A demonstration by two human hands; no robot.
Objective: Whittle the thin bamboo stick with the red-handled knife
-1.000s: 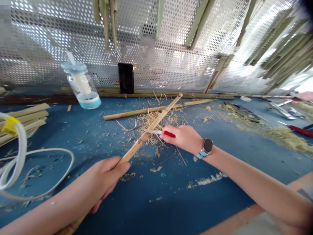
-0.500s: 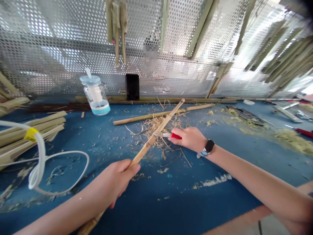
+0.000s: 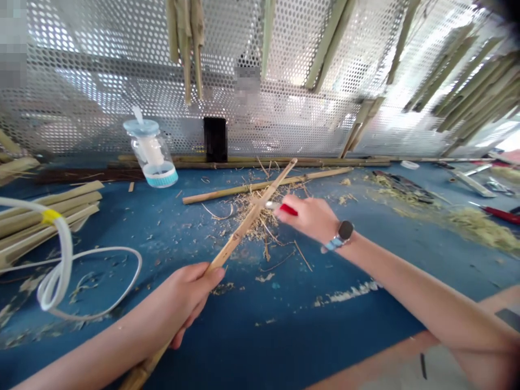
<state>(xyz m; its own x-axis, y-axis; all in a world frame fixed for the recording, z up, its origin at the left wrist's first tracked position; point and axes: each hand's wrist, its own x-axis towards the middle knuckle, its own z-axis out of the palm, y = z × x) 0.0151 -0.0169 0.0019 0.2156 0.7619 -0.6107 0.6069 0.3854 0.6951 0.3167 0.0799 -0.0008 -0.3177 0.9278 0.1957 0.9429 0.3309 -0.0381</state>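
Observation:
My left hand (image 3: pixel 195 295) is wrapped round a bamboo stick (image 3: pixel 239 230) that slants up and away across the table. Its lower end comes out below my wrist. In my right hand (image 3: pixel 311 216) is a knife with a red handle (image 3: pixel 288 209); the blade, blurred, lies against or very close to the stick's upper half. A watch sits on my right wrist. Under the stick is a pile of pale shavings (image 3: pixel 255 219). A second bamboo stick (image 3: pixel 219 194) lies crosswise behind, passing beneath the held one.
A lidded clear jar (image 3: pixel 153 154) and a black phone (image 3: pixel 215 140) stand near the perforated metal wall (image 3: pixel 101 97). Split bamboo strips (image 3: pixel 52 208) and a white tube (image 3: pixel 65 271) lie at left. Tools, including a red-handled one (image 3: pixel 501 215), and more shavings (image 3: pixel 479 225) are at right.
My right hand and the knife have moved up along the stick, away from my left hand. My left hand keeps its grip. The whole view has shifted slightly.

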